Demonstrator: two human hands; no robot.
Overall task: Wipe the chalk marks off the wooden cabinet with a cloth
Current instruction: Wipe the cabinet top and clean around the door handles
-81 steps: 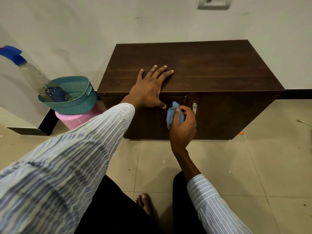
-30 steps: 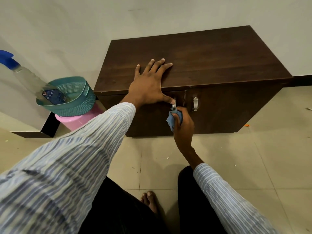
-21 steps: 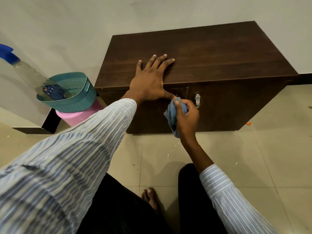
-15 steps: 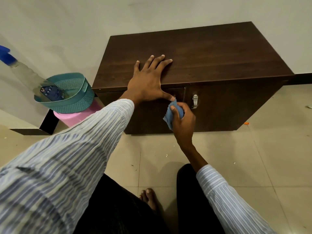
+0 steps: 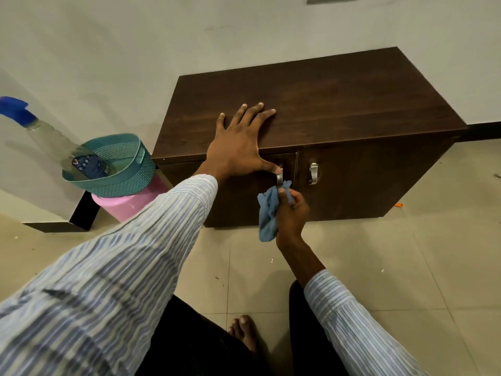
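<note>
A dark brown wooden cabinet (image 5: 339, 99) stands against the wall, with two doors and two metal handles. My left hand (image 5: 238, 147) rests flat on its top near the front edge, fingers spread, thumb hanging over the left door. My right hand (image 5: 291, 213) grips a bunched blue cloth (image 5: 268, 213) and holds it against the left door just below the left handle (image 5: 279, 177). I cannot make out any chalk marks on the dark wood.
Left of the cabinet a teal basket (image 5: 130, 175) sits on a pink tub (image 5: 127, 204), holding a spray bottle (image 5: 51, 139) with a blue nozzle. The right door handle (image 5: 313, 173) is bare. Tiled floor with small specks lies in front; my bare foot (image 5: 244, 332) is below.
My right hand with the cloth has slid down the left door front, baring the left handle. My left hand stays flat on the top.
</note>
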